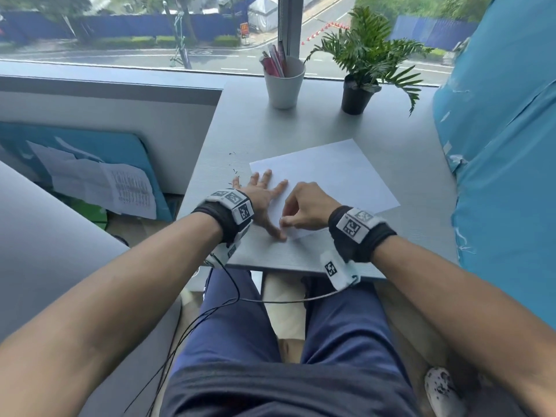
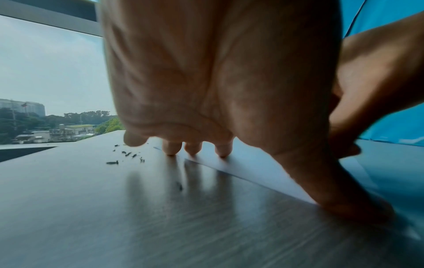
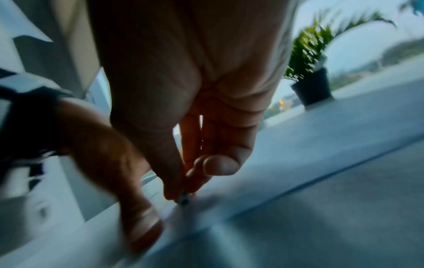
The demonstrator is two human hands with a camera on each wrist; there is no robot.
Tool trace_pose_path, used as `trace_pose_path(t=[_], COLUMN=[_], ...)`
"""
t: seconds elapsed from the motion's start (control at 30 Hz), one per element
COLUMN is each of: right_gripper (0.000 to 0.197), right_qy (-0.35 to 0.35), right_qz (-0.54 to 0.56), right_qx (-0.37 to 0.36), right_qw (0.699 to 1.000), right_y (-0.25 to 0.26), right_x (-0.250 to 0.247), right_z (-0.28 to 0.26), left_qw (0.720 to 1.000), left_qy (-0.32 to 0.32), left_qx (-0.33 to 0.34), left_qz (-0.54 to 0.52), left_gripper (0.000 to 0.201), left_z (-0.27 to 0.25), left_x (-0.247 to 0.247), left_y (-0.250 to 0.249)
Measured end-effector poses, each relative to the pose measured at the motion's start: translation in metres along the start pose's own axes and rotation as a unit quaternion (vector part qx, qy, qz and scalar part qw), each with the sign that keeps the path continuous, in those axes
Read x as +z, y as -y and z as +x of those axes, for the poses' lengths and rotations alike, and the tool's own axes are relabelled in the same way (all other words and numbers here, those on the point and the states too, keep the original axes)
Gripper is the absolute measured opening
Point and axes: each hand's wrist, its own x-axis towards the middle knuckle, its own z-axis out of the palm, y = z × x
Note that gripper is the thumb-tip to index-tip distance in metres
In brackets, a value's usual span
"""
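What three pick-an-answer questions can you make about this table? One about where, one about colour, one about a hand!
1. Beside the cup, where is the plant? A) left B) right C) on top
2. What colour is the pot? A) red B) white C) black
3. What is the left hand doing? A) pressing flat on the paper B) making a fist C) holding a pen
Answers: B, the plant stands right of the cup; C, its pot is black; A, the hand lies spread on the paper.
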Motion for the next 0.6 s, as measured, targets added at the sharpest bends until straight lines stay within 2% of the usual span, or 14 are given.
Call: trace_pose_path(t=[0.1, 0.13, 0.23, 0.37, 0.47, 0.5, 0.6], right_gripper=[0.014, 0.013, 0.012, 0.013, 0.011, 0.012, 0.015], right_qy=[-0.076, -0.073, -0.003, -0.069, 0.007, 0.005, -0.071], right_qz=[0.024, 0.025, 0.007, 0.024, 0.001, -0.003, 0.01], right_qx=[0.04, 0.036, -0.011, 0.029, -0.016, -0.012, 0.025], right_qw=[0.996, 0.996, 1.0, 0.997, 1.0, 1.0, 0.997], right_y=[-0.012, -0.011, -0.001, -0.015, -0.005, -0.007, -0.019], right_x=[-0.01, -0.008, -0.001, -0.011, -0.002, -0.003, -0.009], right_z=[0.005, 0.004, -0.005, 0.001, -0.005, -0.004, 0.001], left_qw=[1.0, 1.0, 1.0, 1.0, 1.0, 1.0, 0.999], left_qy=[0.003, 0.005, 0.004, 0.002, 0.005, 0.003, -0.008], left_qx=[-0.008, -0.011, -0.011, -0.013, -0.012, -0.008, 0.015], left_qz=[0.009, 0.01, 0.015, 0.019, 0.02, 0.021, 0.029], left_gripper=[0.146, 0.147, 0.147, 0.147, 0.147, 0.147, 0.146], left_z=[0.0, 0.0, -0.001, -0.003, -0.004, -0.004, -0.004], left_x=[-0.003, -0.003, -0.004, -0.006, -0.007, -0.007, -0.009], left_y=[-0.003, -0.003, -0.004, -0.007, -0.008, -0.008, -0.011])
